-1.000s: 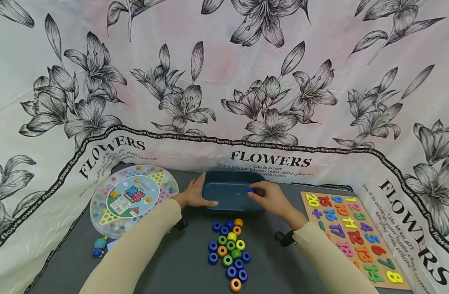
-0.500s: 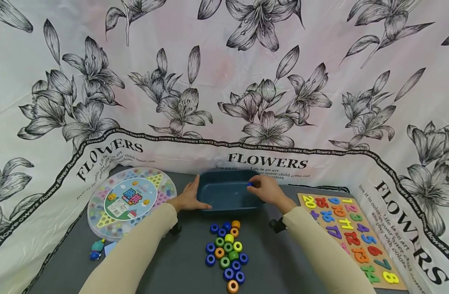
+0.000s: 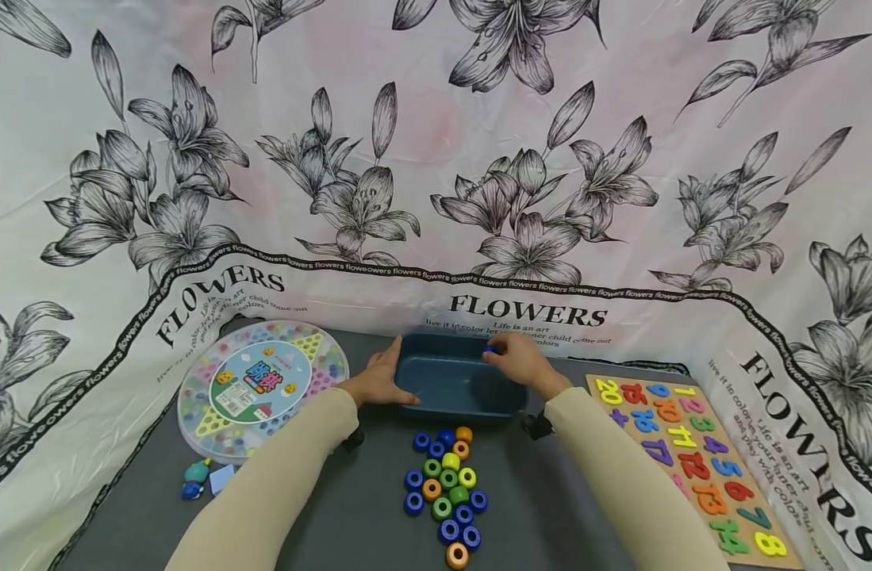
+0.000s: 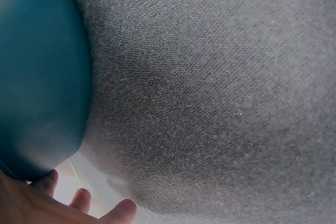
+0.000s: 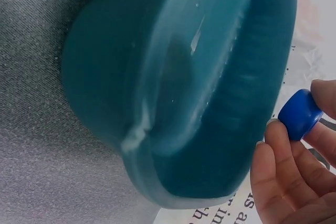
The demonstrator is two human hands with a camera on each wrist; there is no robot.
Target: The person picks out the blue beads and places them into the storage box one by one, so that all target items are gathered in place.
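Note:
A dark teal rectangular tub (image 3: 436,379) stands at the back of the table. My left hand (image 3: 378,379) is spread against its left end, thumb along the front side; in the left wrist view the fingers (image 4: 123,211) reach out straight past the tub. At the back right rim, my right hand (image 3: 523,362) pinches a blue bead (image 5: 300,115) between thumb and fingers. The bead is beside the rim in the right wrist view. In front of the tub lies a cluster of large round beads (image 3: 448,477) in blue, green, yellow and orange.
A round Chinese checkers set (image 3: 193,396) lies at the left. Below it are a small teal and blue figurine (image 3: 195,479) and a pale blue block (image 3: 222,479). At the right lies a wooden number board (image 3: 746,547). Flower-printed cloth (image 3: 364,293) walls the table.
My right hand has moved with the blue bead from over the tub's right side to its back right rim. My left hand stays at the tub's left end.

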